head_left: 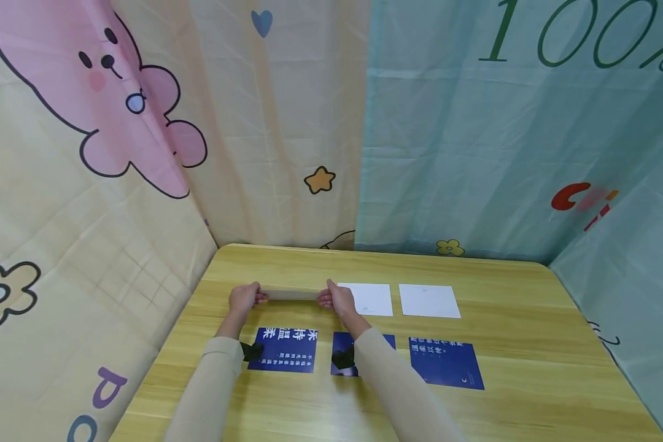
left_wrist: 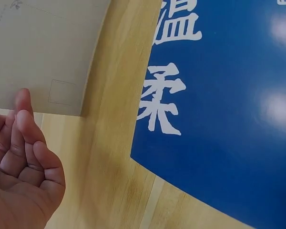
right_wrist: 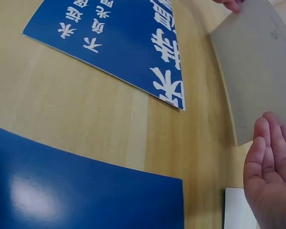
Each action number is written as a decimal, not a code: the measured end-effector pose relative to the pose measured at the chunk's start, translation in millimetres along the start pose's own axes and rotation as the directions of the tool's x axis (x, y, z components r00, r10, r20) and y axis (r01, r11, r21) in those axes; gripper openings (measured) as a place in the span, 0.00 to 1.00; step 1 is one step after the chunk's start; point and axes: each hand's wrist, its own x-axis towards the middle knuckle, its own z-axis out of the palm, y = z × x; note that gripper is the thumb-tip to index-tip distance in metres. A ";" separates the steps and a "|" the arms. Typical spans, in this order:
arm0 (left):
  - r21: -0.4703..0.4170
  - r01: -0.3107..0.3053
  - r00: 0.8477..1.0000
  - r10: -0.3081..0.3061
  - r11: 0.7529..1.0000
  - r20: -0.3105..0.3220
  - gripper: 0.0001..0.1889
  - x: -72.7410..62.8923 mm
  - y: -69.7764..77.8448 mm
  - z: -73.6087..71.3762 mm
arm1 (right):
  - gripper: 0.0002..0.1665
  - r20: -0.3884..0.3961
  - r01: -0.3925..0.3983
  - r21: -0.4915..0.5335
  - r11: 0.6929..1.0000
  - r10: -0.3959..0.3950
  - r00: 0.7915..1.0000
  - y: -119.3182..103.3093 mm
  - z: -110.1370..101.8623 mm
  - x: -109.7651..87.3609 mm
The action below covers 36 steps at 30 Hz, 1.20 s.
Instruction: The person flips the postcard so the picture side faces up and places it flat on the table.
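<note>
The card (head_left: 293,295) is pinched at opposite ends by the left hand (head_left: 245,297) and right hand (head_left: 339,299), raised near the far left corner of the surface (head_left: 508,294). Light, even pressure should be applied, both ends kept level, and bending avoided.

Bare wood leaves passing room along the right edge of a table (head_left: 552,344) and, in a thinner band, along its far edge behind two white cards (head_left: 430,301). Between these and three blue cards (head_left: 447,363) runs a narrow lane, crossed by the right forearm (head_left: 400,393); the left forearm (head_left: 207,387) and a hand-held card (head_left: 293,295) obstruct the left side.
</note>
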 end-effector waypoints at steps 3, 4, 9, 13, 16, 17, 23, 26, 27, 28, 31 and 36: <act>0.027 -0.001 1.000 0.002 1.000 -0.002 0.15 -1.2 -1.6 -0.8 | 0.28 -0.014 -0.003 -0.039 0.999 0.002 1.000 3.9 0.5 -0.5; 0.044 -0.005 1.000 0.005 0.999 -0.002 0.15 -1.5 -2.3 -1.0 | 0.28 -0.019 -0.003 -0.059 0.998 0.002 1.000 5.2 0.8 -0.9; 0.222 -0.028 0.999 0.032 0.975 -0.012 0.17 -2.6 -5.5 -0.6 | 0.25 -0.046 0.011 -0.175 0.985 -0.019 0.999 7.0 3.2 -4.3; 0.356 -0.044 0.998 0.055 0.933 -0.020 0.19 -4.0 -6.9 1.0 | 0.22 -0.053 0.030 -0.311 0.950 -0.048 0.997 6.9 5.0 -6.9; 0.454 -0.085 0.995 0.098 0.887 -0.006 0.19 -6.1 -6.5 3.5 | 0.21 -0.024 0.042 -0.448 0.893 -0.059 0.998 7.9 5.7 -6.2; 0.484 -0.102 0.993 0.114 0.869 0.003 0.18 -6.5 -6.3 4.4 | 0.19 -0.005 0.053 -0.488 0.871 -0.064 0.998 8.0 5.8 -5.8; 0.591 -0.171 0.984 0.170 0.788 0.059 0.18 -8.2 -4.3 10.7 | 0.20 0.133 0.133 -0.620 0.773 -0.064 0.989 5.3 8.1 -3.6; 0.610 -0.180 0.983 0.170 0.772 0.074 0.19 -8.6 -2.9 14.4 | 0.25 0.174 0.154 -0.641 0.752 -0.053 0.983 3.6 9.3 -3.3; 0.615 -0.185 0.982 0.170 0.766 0.083 0.20 -8.8 -2.2 15.6 | 0.26 0.185 0.164 -0.647 0.745 -0.055 0.981 3.4 9.5 -3.3; 0.621 -0.188 0.982 0.168 0.761 0.091 0.20 -8.9 -1.7 16.7 | 0.26 0.193 0.172 -0.657 0.734 -0.057 0.980 3.5 9.6 -3.0; 0.625 -0.194 0.981 0.161 0.756 0.110 0.21 -9.7 0.2 20.1 | 0.27 0.208 0.196 -0.674 0.712 -0.071 0.976 4.5 9.1 -2.0; 0.664 -0.203 0.979 0.153 0.720 0.134 0.21 -11.2 2.4 23.9 | 0.26 0.218 0.199 -0.656 0.728 -0.069 0.973 3.6 7.7 -2.2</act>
